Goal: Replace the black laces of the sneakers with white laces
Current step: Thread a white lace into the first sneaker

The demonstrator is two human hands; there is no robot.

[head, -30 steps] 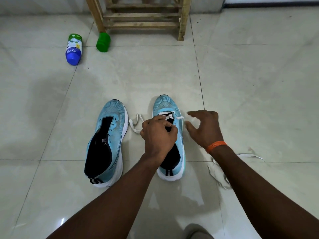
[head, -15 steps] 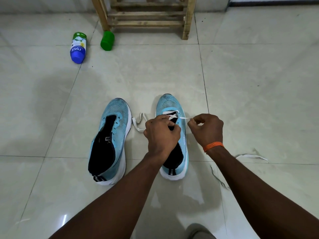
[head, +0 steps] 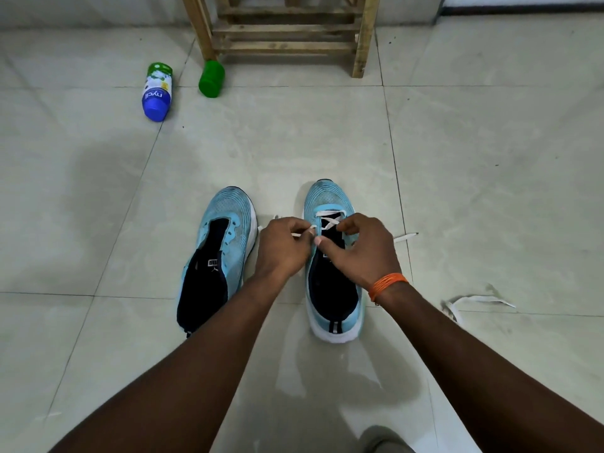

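Hands are close together, nearly touching, both busy over the same shoe. Left hand pinches a strand of the white lace between thumb and fingertips, the strand running from that pinch toward the eyelets. Right hand sits curled down on the half-laced sneaker, thumb pushed in by the eyelet edge nearest the left hand, fingers hooked over the lacing. It grips the shoe's upper; whether lace is caught under those fingers too, I cannot tell. An orange thread band circles that wrist.

Just ahead of the right hand's knuckles, the lace shows one flat bar across the toe end and one crossing below it. Out past the right hand, a loose lace tip lies on the tiled floor.

Just outside the left hand stands the unlaced sneaker, light blue, dark lining open, eyelets bare. Both shoes point away from the person, side by side but apart.

Behind and outside the right wrist, a spare white lace lies crumpled on the floor.

Well ahead of the left hand lies a blue-and-white bottle on its side, with a green cap near it, touching the leg of a wooden stool.
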